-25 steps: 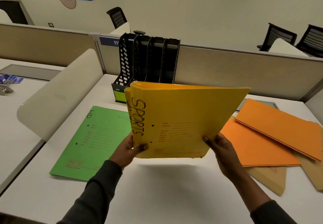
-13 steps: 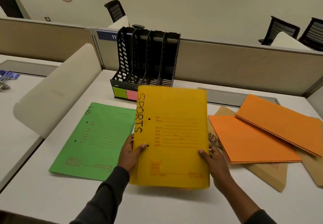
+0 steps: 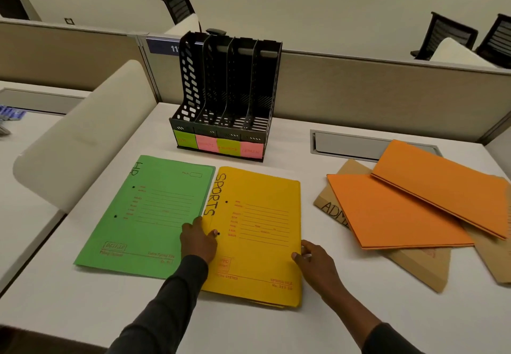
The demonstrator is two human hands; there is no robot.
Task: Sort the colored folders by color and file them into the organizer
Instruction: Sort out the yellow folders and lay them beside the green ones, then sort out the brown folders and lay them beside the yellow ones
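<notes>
A stack of yellow folders (image 3: pixel 257 215) marked "SPORTS" lies flat on the white desk (image 3: pixel 249 328). My left hand (image 3: pixel 197 240) grips its left edge with the thumb on top. My right hand (image 3: pixel 315 259) holds its right edge. To its left, touching it, lies a green folder (image 3: pixel 149 210) marked "HR". Behind both stands the black organizer (image 3: pixel 226 99), its slots empty, with green and pink labels along its front. Two orange folders (image 3: pixel 392 210) lie at the right, overlapping, on top of brown folders (image 3: pixel 420 265), one of them marked "ADM".
A white curved divider (image 3: pixel 83 132) borders the desk on the left. A grey cable hatch (image 3: pixel 354 143) sits behind the orange folders. A beige partition wall (image 3: pixel 387 91) closes the back, with office chairs beyond it.
The yellow folders were held up and tilted in both hands. They have come down and now lie flat on the desk beside the green folder, with both hands still at their edges.
</notes>
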